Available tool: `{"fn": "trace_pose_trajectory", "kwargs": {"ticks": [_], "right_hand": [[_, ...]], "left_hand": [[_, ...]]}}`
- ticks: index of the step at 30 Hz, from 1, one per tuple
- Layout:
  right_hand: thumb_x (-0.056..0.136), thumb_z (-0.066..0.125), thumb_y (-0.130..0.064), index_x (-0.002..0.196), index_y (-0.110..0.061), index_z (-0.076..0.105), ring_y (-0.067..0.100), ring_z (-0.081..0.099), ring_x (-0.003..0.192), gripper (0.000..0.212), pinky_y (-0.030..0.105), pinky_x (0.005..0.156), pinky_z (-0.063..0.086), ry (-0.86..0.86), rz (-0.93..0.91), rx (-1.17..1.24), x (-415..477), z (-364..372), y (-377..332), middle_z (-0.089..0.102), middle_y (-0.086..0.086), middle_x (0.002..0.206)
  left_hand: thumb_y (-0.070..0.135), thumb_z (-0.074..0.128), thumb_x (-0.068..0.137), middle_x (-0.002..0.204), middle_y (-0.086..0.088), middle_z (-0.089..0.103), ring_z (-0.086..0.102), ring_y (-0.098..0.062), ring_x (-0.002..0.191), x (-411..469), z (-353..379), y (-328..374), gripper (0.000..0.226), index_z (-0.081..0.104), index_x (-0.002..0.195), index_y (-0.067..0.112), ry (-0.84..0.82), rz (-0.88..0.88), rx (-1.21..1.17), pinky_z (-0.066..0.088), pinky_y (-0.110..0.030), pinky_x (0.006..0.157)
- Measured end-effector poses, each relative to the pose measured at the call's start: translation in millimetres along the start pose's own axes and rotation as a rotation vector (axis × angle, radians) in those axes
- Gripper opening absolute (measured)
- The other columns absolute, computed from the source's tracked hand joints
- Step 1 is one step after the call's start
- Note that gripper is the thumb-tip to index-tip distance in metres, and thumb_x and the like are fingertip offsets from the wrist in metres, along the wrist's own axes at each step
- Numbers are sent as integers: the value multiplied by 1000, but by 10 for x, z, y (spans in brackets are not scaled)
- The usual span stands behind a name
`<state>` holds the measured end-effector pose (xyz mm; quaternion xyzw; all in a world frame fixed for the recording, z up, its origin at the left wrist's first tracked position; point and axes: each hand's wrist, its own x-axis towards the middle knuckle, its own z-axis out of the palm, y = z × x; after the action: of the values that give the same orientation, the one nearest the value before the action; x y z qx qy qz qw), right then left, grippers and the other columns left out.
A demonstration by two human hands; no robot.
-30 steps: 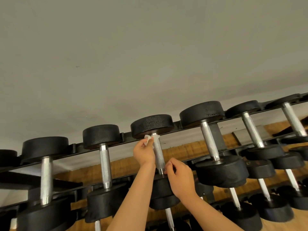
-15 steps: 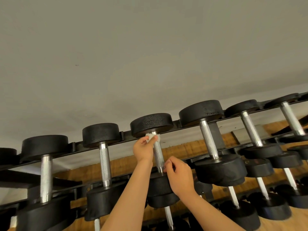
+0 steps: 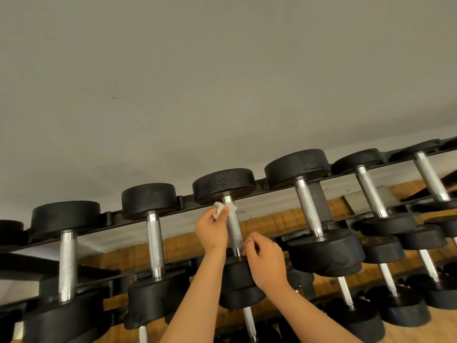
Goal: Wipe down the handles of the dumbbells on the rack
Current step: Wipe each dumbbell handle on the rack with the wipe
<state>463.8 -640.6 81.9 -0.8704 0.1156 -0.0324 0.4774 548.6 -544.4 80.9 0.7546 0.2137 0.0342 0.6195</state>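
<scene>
Left hand (image 3: 211, 231) pinches wipe (image 3: 219, 211) against handle (image 3: 234, 227) top.

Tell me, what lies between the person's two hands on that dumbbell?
In the head view, only a bare stretch of the knurled silver metal handle, between the left hand pinching a white wipe and the right hand.

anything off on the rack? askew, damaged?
Nothing stands out. Top-row dumbbells sit parallel across the rack rail, none tilted. Left hand holds a white wipe on the handle; right hand is by its near end. Wall has one faint mark.
</scene>
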Motion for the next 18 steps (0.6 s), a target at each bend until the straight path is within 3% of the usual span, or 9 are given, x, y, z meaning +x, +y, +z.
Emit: {"fn": "trace_pose_trajectory", "kwargs": {"ticks": [3,5,8,13,18], "right_hand": [[94,48,-20,71,-20,59,11,58,65,25,33,63,53,9,-1,2,5,4,14,61,-4,67],[94,48,-20,71,-20,58,11,58,64,25,33,63,53,8,-3,3,2,2,19,60,-3,67],[94,47,-21,71,-20,58,11,58,65,26,33,64,53,1,1,0,2,1,13,60,-3,67],[95,48,-19,71,-19,59,11,59,65,26,33,63,53,10,-6,-9,6,2,28,61,-3,67],[95,49,-18,72,-20,59,11,59,64,26,33,63,53,7,-2,-13,2,5,17,61,-3,67]], "left_hand": [[27,72,87,88,2,70,63,-10,84,43,14,39,15,72,92,14,-97,-68,-39,50,-22,73],[26,71,88,82,3,68,62,-8,78,22,14,48,10,70,83,17,-67,-39,-26,47,-19,69],[25,66,91,70,2,65,58,-8,66,-15,-4,-8,21,65,71,19,18,41,35,43,-19,63],[32,70,88,80,2,68,62,-8,75,64,20,46,21,71,84,11,-109,11,60,44,-16,63],[28,67,91,77,0,66,59,-7,70,-13,13,-21,22,72,84,8,-24,99,124,42,-14,61]]}}
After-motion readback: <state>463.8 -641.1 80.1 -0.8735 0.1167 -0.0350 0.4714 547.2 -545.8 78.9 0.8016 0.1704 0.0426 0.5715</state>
